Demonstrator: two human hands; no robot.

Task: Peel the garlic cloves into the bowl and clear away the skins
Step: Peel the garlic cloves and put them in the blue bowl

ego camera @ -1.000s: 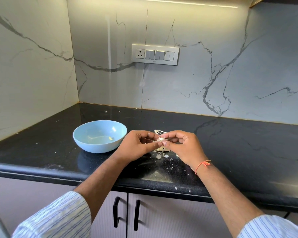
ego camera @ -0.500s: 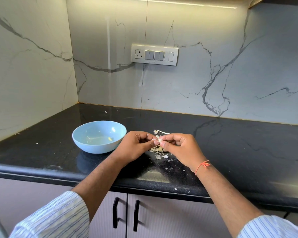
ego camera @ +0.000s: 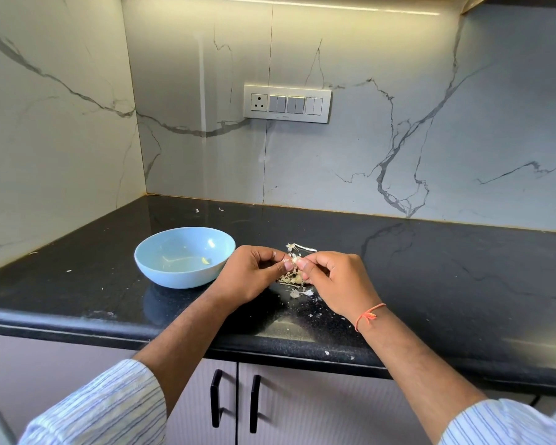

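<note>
A small garlic clove [ego camera: 294,261] is pinched between the fingertips of my left hand [ego camera: 254,273] and my right hand [ego camera: 334,281], held just above the counter. Below the hands lies a pile of garlic and papery skins [ego camera: 291,279], with more skin bits [ego camera: 299,247] behind it. The light blue bowl [ego camera: 161,264] stands to the left of my left hand; a small pale piece [ego camera: 205,260] lies inside it.
The black stone counter [ego camera: 430,268] runs along a marble-look wall corner. Skin flakes [ego camera: 318,314] are scattered toward the front edge. Cabinet doors with black handles [ego camera: 216,398] sit below. A socket and switch plate [ego camera: 286,103] is on the back wall.
Both hands have stayed together on the clove, shifting only slightly; the fingers have worked at its skin.
</note>
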